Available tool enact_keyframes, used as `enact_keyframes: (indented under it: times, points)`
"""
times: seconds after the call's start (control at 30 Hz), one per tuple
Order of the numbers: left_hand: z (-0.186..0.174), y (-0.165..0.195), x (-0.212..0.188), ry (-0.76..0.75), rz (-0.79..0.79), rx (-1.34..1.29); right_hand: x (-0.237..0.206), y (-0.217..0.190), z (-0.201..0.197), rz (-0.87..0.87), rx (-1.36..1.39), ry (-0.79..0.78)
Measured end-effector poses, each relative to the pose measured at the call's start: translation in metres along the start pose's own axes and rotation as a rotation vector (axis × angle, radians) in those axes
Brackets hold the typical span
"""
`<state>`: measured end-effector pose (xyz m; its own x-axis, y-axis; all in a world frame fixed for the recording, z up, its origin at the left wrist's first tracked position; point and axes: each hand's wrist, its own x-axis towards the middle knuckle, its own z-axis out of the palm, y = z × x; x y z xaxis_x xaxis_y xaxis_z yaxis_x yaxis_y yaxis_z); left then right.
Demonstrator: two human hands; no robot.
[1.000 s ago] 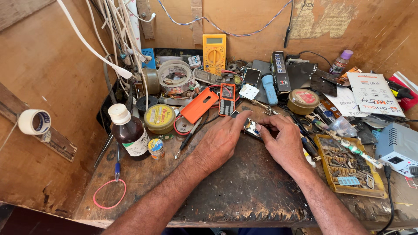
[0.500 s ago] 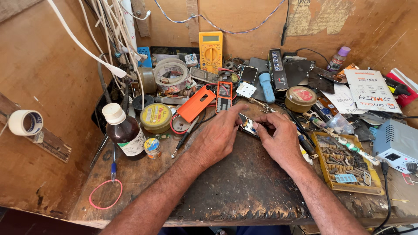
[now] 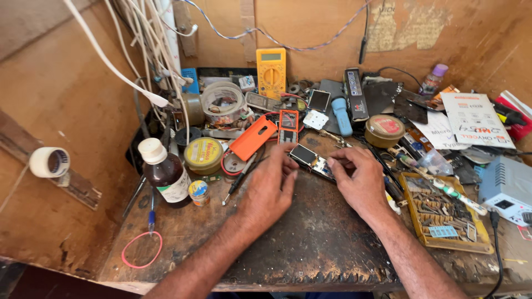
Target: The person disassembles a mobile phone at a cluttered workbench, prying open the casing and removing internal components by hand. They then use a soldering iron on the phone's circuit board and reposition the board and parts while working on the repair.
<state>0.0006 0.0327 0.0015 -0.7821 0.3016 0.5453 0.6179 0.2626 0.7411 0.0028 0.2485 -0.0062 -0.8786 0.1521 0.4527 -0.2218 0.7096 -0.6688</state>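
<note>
A person's two bare hands meet over a small bare circuit board (image 3: 311, 159), apparently a phone's stripped insides, lying near the middle of a scarred dark wooden bench (image 3: 310, 243), a little toward its back edge. The board lies between the hands, its long axis slanting from upper left, toward the back of the bench, down to lower right. A dark rectangular screen sits at its upper-left end, with pale, component-covered board beyond it.

The left hand (image 3: 270, 191) comes in from the left, palm down, and its grip is released: the fingers are loosely spread, their tips just beside the board's left end, whether touching or not cannot be told. The right hand (image 3: 363, 182) is at the board's lower-right end, fingers curled in, fingertips pinching or pressing that end. The right hand is the nearer and has the firmer contact.

Behind the board lie an orange phone cover (image 3: 253, 137), a small red-framed phone (image 3: 288, 123) and a yellow multimeter (image 3: 271, 71) against the back wall. A brown bottle with a white cap (image 3: 164, 170) stands toward the left edge, and a tray of small parts (image 3: 443, 213) sits at the right.
</note>
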Motion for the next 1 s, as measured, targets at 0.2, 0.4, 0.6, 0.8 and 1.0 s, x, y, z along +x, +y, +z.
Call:
enact_keyframes:
  times: [0.2,0.4,0.6,0.8,1.0]
  points:
    - [0.004,0.012,-0.007,-0.006,0.072,0.099,-0.003,0.002,-0.002,-0.136,-0.004,0.093]
    - [0.003,0.016,-0.004,0.021,0.041,0.118,-0.009,-0.002,-0.027,-0.181,-0.123,0.313]
    - [-0.001,0.013,-0.009,0.013,0.043,0.137,-0.01,0.002,-0.081,0.25,-0.611,0.109]
    - [-0.004,0.016,-0.012,0.019,0.049,0.136,-0.014,0.005,-0.081,0.2,-0.716,0.015]
    - [-0.007,0.013,-0.01,0.031,0.019,0.098,-0.012,0.021,-0.079,0.146,-0.779,0.065]
